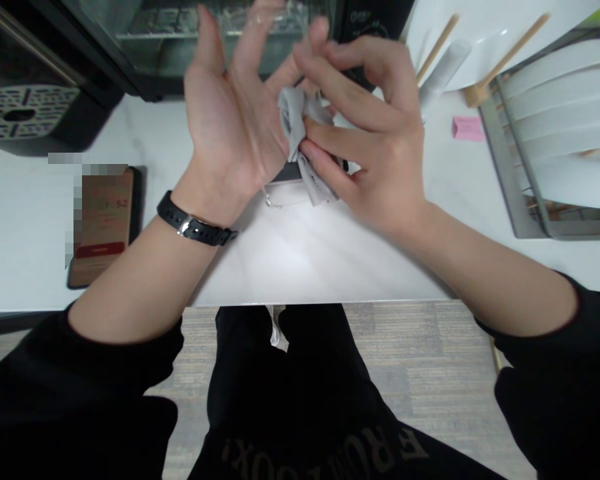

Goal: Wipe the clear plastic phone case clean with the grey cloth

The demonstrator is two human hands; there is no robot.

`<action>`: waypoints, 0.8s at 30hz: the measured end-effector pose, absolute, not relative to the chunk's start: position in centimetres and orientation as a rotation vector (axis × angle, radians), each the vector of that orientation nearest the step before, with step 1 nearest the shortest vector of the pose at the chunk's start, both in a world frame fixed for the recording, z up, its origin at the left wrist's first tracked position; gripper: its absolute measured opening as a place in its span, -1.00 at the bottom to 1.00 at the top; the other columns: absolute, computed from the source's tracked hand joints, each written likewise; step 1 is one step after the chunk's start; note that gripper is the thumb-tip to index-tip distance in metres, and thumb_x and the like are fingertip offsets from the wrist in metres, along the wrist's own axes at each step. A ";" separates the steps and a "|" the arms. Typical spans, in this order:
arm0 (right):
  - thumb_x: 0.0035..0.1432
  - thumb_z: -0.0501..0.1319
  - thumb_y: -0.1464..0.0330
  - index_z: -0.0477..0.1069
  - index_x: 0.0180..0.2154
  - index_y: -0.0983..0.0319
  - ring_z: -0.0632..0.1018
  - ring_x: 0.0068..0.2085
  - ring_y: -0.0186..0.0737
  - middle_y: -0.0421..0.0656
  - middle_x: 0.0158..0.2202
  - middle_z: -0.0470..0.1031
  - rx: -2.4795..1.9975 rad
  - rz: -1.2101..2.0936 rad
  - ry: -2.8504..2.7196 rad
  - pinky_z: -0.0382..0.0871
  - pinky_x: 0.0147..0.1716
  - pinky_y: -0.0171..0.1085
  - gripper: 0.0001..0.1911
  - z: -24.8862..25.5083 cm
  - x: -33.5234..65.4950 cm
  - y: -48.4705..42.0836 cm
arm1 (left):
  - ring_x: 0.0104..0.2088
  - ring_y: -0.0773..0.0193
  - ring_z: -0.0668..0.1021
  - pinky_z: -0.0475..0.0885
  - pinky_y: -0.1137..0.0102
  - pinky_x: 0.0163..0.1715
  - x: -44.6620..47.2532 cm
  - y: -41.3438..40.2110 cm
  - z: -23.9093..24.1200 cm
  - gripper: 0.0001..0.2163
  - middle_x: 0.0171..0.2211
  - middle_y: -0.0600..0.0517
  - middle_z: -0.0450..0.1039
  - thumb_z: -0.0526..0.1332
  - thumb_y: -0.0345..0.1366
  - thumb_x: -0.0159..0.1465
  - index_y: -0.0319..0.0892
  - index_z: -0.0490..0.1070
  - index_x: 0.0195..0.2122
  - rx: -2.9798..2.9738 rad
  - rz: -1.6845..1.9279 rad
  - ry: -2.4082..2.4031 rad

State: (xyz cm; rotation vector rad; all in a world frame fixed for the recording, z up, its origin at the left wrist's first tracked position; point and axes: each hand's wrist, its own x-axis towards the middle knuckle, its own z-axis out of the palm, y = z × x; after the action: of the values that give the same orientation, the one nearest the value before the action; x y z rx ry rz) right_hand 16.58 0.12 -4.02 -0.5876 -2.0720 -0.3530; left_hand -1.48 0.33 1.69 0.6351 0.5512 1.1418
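Black sleeves: both forearms bare from pushed-up cuffs, reaching forward over the white table [300, 267]; dark trousers and grey floor below the table edge.
Left wrist: black watch [195, 227] on it, wrist bent back, forearm angled up and to the right.
Left hand [230, 113]: palm open and facing right, fingers spread and pointing up, motion-blurred; not gripping, heel of palm touching the cloth.
Grey cloth [305, 140]: bunched between the two hands, held above the table near its middle, one corner hanging down.
Right hand [370, 127]: fingers curled, thumb and fingertips pinching the cloth, knuckles toward camera, wrist tilted in to the left.
Under cloth: small dark-edged flat thing just beneath the hands, mostly hidden, cannot tell what it is.
Step in hand: looks like wiping or gathering the cloth against the left palm, mid-motion judging by blur.
Next move calls for: right pinch kept firm on the cloth; left would have to close its fingers to share the grip, since it holds nothing now.
Left side of table: phone [105, 227] lying flat, screen partly pixelated, well apart from the hands.
Right side: dish rack [510, 173] with white plates on edge; pink note [467, 128] beside it.
Far: wooden utensils [505, 60] on a white plate; glass-front appliance [180, 40] behind the hands.
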 end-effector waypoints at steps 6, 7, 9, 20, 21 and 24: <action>0.49 0.20 0.22 0.71 -0.01 0.07 0.58 0.22 0.04 -0.14 0.30 0.60 -0.669 -0.468 -1.972 0.52 0.23 0.12 -0.71 -4.2 16.8 1.2 | -0.37 0.32 0.74 0.63 0.51 -0.45 0.2 -0.5 1.5 -0.26 -0.32 0.11 0.65 -0.42 0.11 0.56 -0.10 0.16 0.54 0.620 0.941 0.438; 0.50 0.17 0.22 0.71 -0.02 0.09 0.59 0.22 0.05 -0.11 0.30 0.60 -0.684 -0.481 -1.961 0.52 0.22 0.12 -0.69 -4.2 17.0 1.3 | -0.38 0.36 0.73 0.63 0.53 -0.41 0.3 -0.5 1.3 -0.26 -0.33 0.11 0.66 -0.39 0.12 0.56 -0.12 0.23 0.51 0.586 0.904 0.398; 0.51 0.14 0.23 0.71 -0.02 0.13 0.59 0.19 0.06 -0.07 0.29 0.60 -0.692 -0.511 -1.941 0.54 0.17 0.10 -0.65 -4.0 17.2 1.6 | -0.32 0.38 0.74 0.68 0.53 -0.32 0.2 -0.4 0.9 -0.28 -0.28 0.12 0.69 -0.34 0.14 0.56 -0.10 0.33 0.44 0.552 0.810 0.335; 0.55 0.11 0.21 0.68 0.09 0.16 0.53 0.32 0.00 -0.09 0.34 0.55 -0.671 -0.303 -2.075 0.48 0.34 0.08 -0.61 -3.2 16.4 -0.6 | -0.55 0.52 0.59 0.47 0.67 -0.56 0.4 -0.4 0.4 -0.36 -0.51 0.20 0.55 -0.27 0.12 0.59 -0.12 0.43 0.31 0.410 0.714 0.279; 0.55 0.09 0.21 0.69 0.06 0.16 0.51 0.35 0.00 -0.10 0.35 0.54 -0.668 -0.268 -2.111 0.47 0.36 0.09 -0.60 -3.1 16.2 -0.8 | -0.57 0.51 0.58 0.45 0.66 -0.59 0.4 -0.4 0.3 -0.36 -0.56 0.21 0.50 -0.28 0.12 0.59 -0.10 0.45 0.28 0.402 0.727 0.269; 0.56 0.07 0.18 0.68 0.01 0.14 0.46 0.42 0.03 -0.17 0.40 0.50 -0.660 -0.151 -2.213 0.39 0.46 0.16 -0.59 -2.9 15.8 -1.3 | -0.53 0.45 0.63 0.53 0.63 -0.51 0.5 -0.7 0.3 -0.31 -0.55 0.19 0.47 -0.31 0.19 0.55 -0.08 0.39 0.32 0.429 0.796 0.292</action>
State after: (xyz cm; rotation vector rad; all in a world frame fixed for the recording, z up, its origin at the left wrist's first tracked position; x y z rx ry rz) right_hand 15.81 -1.34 -2.86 -0.6600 -2.2134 -0.1513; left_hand 0.52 -0.71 0.31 0.4292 0.2923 0.7955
